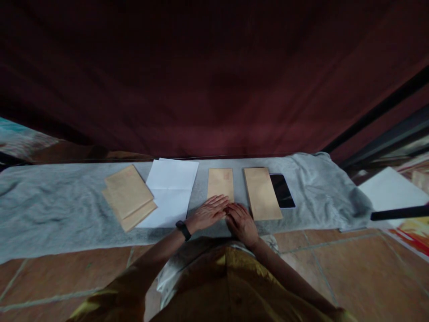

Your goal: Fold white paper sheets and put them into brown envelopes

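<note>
A brown paper envelope (220, 181) with a small reddish mark near its upper right corner lies on the grey cloth in front of me. Across its lower part rests my left hand (209, 212), fingers stretched out flat, a dark band on the wrist. My right hand (243, 224) is at the envelope's lower right edge, its bent fingers closed against that edge and touching the left fingertips. The envelope's bottom end is hidden under both hands. Just right of them lies a stack of brown envelopes (263, 192).
White paper sheets (170, 188) with a crease lie to the left, partly under several brown envelopes (129, 190). A dark-screened phone (282, 190) sits beside the right stack. Grey cloth (315, 192) covers the narrow surface; a dark red curtain (214, 98) hangs behind it.
</note>
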Motion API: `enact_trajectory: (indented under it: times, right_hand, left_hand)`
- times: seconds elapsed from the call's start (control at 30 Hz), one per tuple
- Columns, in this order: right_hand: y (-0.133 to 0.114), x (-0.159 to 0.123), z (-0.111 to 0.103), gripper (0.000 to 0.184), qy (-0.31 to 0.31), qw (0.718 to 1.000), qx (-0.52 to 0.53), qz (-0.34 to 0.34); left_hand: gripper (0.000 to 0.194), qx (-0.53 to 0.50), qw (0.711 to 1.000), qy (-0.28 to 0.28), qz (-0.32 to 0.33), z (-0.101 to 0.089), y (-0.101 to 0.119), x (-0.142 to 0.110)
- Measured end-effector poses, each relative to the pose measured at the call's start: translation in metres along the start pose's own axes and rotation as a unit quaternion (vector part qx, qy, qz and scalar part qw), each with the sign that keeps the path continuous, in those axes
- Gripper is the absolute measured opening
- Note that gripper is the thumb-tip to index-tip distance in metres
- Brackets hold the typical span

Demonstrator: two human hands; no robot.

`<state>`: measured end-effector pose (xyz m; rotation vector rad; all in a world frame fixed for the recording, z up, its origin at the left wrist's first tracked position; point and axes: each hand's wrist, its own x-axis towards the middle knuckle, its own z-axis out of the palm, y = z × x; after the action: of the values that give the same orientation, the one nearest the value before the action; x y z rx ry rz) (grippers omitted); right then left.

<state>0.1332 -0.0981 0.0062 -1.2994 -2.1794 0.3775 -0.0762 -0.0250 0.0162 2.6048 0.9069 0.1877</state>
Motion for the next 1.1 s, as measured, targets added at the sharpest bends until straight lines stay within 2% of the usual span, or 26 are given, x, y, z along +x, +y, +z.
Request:
enact_trajectory:
  times: [0.13, 0.3, 0.5, 0.77, 0.87, 1.0, 1.1]
  right_hand:
    - [-0.001, 0.003, 0.0, 0.03, 0.024, 0.999, 0.012, 0.021]
    - [-0.002, 0.0, 0.002, 0.033, 0.022, 1.0, -0.002, 0.017]
    - [-0.012, -0.01, 0.004, 0.05, -0.061, 0.993, -0.039, -0.093]
    - [-0.008, -0.023, -0.009, 0.052, -0.061, 0.994, -0.071, -0.052]
    - [-0.007, -0.024, -0.006, 0.051, -0.056, 0.995, -0.068, -0.048]
    - [-0.006, -0.024, -0.001, 0.045, -0.037, 0.997, -0.064, -0.039]
    - [-0.005, -0.023, 0.0, 0.042, -0.031, 0.997, -0.06, -0.035]
  left_hand:
    - [0.046, 0.009, 0.999, 0.036, -0.021, 0.008, 0.006, -0.017]
    - [0.047, 0.069, 0.985, 0.111, -0.111, 0.021, 0.021, -0.027]
    - [0.051, 0.087, 0.977, 0.122, -0.154, 0.021, 0.03, -0.028]
    - [0.052, 0.095, 0.957, 0.137, -0.236, 0.024, 0.029, -0.04]
    - [0.052, 0.104, 0.953, 0.148, -0.244, 0.028, 0.036, -0.029]
    - [0.05, 0.09, 0.977, 0.124, -0.149, 0.032, 0.043, 0.005]
    - [0.051, 0.089, 0.98, 0.128, -0.128, 0.032, 0.036, 0.035]
